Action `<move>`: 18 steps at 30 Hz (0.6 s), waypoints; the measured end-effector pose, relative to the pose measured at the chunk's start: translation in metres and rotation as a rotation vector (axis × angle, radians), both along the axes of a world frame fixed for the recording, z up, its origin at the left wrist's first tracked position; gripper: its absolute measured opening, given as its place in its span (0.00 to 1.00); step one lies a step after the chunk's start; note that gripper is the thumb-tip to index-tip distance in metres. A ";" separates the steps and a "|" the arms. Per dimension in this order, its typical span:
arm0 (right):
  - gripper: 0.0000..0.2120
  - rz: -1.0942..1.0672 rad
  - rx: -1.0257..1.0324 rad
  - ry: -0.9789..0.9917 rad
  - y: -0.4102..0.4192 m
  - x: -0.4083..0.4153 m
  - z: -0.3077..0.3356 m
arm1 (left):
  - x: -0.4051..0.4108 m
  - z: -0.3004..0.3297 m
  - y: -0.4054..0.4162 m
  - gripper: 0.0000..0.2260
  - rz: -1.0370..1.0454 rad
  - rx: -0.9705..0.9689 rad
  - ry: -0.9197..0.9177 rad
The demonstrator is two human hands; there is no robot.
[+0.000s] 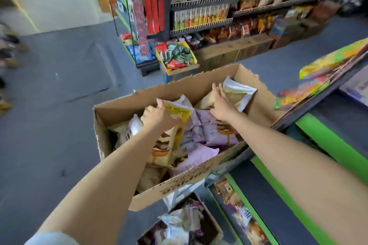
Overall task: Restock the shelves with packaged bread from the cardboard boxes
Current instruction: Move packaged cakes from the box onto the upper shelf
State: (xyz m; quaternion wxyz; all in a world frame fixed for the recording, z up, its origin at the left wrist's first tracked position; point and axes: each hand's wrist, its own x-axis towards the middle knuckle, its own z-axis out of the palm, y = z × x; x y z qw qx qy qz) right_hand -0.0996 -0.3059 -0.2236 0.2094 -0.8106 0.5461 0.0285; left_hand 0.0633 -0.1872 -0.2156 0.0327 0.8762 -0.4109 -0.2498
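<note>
A large open cardboard box (127,105) stands in front of me, filled with several packaged breads in yellow, purple and white wrappers. My left hand (159,118) grips the top of a yellow bread packet (179,114) inside the box. My right hand (223,103) reaches with straight fingers against a white and yellow bread packet (242,93) standing at the box's far right end. Purple packets (211,131) lie between my arms. The green-edged shelf (326,141) is on my right, with a few packets (247,217) on its lower tier.
A second, smaller cardboard box (211,223) with more packets sits below the large one. Snack shelves (205,6) stand across the grey floor aisle (59,85). A yellow bin of sweets (177,55) stands beyond the box. Colourful bags (328,65) lie on the shelf's top right.
</note>
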 end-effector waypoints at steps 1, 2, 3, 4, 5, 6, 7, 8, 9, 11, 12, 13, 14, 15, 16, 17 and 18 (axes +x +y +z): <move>0.39 -0.008 0.006 0.011 -0.005 0.002 -0.003 | -0.001 -0.004 -0.002 0.52 0.018 0.020 -0.016; 0.37 -0.026 -0.008 0.026 -0.009 0.004 -0.006 | -0.002 -0.007 -0.003 0.53 0.033 0.034 -0.031; 0.35 -0.042 -0.046 0.044 -0.013 0.005 -0.010 | -0.003 -0.011 -0.004 0.53 0.042 0.042 -0.045; 0.30 -0.052 -0.110 0.063 -0.017 0.004 -0.013 | -0.004 -0.012 -0.005 0.53 0.048 0.046 -0.059; 0.24 -0.048 -0.171 0.080 -0.020 0.004 -0.017 | -0.005 -0.012 -0.007 0.51 0.057 0.042 -0.074; 0.18 -0.032 -0.211 0.095 -0.023 0.002 -0.018 | -0.006 -0.011 -0.008 0.49 0.074 0.026 -0.086; 0.14 -0.020 -0.232 0.097 -0.025 0.000 -0.021 | -0.007 -0.010 -0.010 0.45 0.093 0.000 -0.091; 0.12 -0.025 -0.229 0.082 -0.026 -0.002 -0.022 | -0.008 -0.008 -0.010 0.39 0.103 -0.028 -0.096; 0.12 -0.042 -0.228 0.062 -0.027 -0.004 -0.023 | -0.010 -0.007 -0.010 0.32 0.094 -0.055 -0.113; 0.12 -0.066 -0.245 0.017 -0.023 -0.006 -0.020 | -0.014 -0.003 -0.008 0.19 0.012 -0.111 -0.196; 0.12 -0.071 -0.259 -0.028 -0.019 -0.006 -0.016 | -0.016 0.000 -0.006 0.15 -0.044 -0.138 -0.242; 0.12 -0.058 -0.278 -0.082 -0.015 -0.005 -0.011 | -0.017 0.002 -0.005 0.13 -0.095 -0.163 -0.277; 0.11 -0.027 -0.312 -0.133 -0.009 -0.005 -0.004 | -0.019 0.005 -0.003 0.13 -0.136 -0.184 -0.297; 0.09 0.010 -0.354 -0.184 -0.003 -0.004 0.003 | -0.021 0.008 -0.001 0.12 -0.171 -0.203 -0.309; 0.07 0.033 -0.392 -0.239 0.004 -0.005 0.010 | -0.022 0.009 0.002 0.12 -0.209 -0.231 -0.324; 0.06 0.044 -0.425 -0.282 0.010 -0.005 0.020 | -0.023 0.011 0.004 0.12 -0.257 -0.277 -0.348; 0.05 0.051 -0.450 -0.303 0.016 -0.007 0.029 | -0.023 0.014 0.007 0.12 -0.313 -0.336 -0.359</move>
